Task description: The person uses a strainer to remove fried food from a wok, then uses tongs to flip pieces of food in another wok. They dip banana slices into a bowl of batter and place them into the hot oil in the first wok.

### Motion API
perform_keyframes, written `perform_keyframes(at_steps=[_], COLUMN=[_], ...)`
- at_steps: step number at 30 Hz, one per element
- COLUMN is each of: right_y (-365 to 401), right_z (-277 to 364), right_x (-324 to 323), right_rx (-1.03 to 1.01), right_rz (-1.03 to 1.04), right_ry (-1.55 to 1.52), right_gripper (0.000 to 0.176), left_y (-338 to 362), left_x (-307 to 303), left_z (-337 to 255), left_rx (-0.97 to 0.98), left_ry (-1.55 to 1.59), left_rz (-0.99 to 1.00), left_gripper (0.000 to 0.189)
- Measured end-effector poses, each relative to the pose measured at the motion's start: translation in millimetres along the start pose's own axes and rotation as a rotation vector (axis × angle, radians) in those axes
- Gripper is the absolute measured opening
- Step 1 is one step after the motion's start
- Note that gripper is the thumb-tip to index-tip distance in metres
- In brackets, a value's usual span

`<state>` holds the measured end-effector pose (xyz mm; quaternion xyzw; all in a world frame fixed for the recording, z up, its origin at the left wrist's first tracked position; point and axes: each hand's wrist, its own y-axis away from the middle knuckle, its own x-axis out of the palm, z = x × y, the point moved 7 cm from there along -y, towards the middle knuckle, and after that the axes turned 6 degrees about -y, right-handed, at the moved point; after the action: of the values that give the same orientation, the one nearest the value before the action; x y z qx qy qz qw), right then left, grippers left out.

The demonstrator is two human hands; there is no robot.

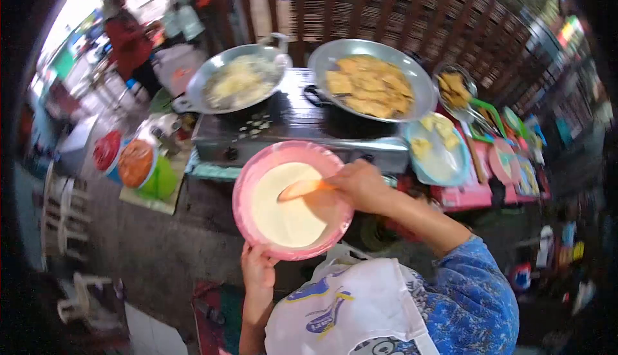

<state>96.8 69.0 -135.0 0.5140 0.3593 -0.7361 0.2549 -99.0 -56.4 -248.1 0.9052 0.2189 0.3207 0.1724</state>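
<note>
Pale, creamy batter (pixel 273 210) fills the lower part of a pink bowl (pixel 246 176) held in front of my apron. My left hand (pixel 259 263) grips the bowl's near rim from below left. In my right hand (pixel 362 184) is the handle of an orange spatula (pixel 301 190), its blade dipping into the batter. Beyond the bowl stands a metal stove (pixel 299 130). Its right wok (pixel 421 94) has golden flat pieces (pixel 370 84) frying in oil; its left wok (pixel 193 91) holds a pale, shredded-looking food (pixel 238 81).
Right of the stove, a light-blue basin (pixel 465 168) holds pale yellow pieces, beside a strainer (pixel 460 107) of fried pieces. At left are tubs of orange (pixel 136 164) and red (pixel 107 150) contents. Another person (pixel 129 43) stands at the far left. A slatted wooden fence (pixel 360 14) runs behind the stove.
</note>
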Motion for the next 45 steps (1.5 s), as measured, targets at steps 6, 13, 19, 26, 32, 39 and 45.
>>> perform_keyframes(at_steps=[6, 13, 19, 26, 32, 39, 45], right_y=[55.9, 212.4, 269.3, 252.6, 217.1, 117.1, 61.5], right_z=[-58.1, -325.4, -451.9, -461.6, -424.7, -224.5, -122.2], right_x=[-47.2, -60.7, -28.8, -26.1, -55.5, -99.4, -10.0], right_rx=[0.104, 0.949, 1.300, 1.350, 0.960, 0.591, 0.550], right_rz=[-0.281, -0.466, -0.432, -0.353, -0.335, -0.189, 0.211], right_ry=[-0.383, -0.159, -0.070, -0.380, -0.237, -0.811, -1.074], right_gripper=[0.019, 0.027, 0.040, 0.036, 0.029, 0.015, 0.014], left_y=[21.7, 38.4, 54.0, 53.6, 49.9, 41.7, 42.5], left_x=[23.2, 67.7, 121.8, 144.8, 140.4, 134.2, 117.5], left_z=[42.4, 98.1, 114.5, 149.7, 150.5, 141.0, 131.6], left_rx=[-0.084, -0.103, 0.547, -0.047, -0.019, -0.027, -0.021], left_ry=[-0.037, 0.049, -0.958, 0.043, 0.043, -0.074, -0.019], left_rz=[0.062, 0.188, 0.281, 0.057, -0.012, -0.021, -0.004], left_gripper=[0.040, 0.044, 0.041, 0.039, 0.037, 0.035, 0.034])
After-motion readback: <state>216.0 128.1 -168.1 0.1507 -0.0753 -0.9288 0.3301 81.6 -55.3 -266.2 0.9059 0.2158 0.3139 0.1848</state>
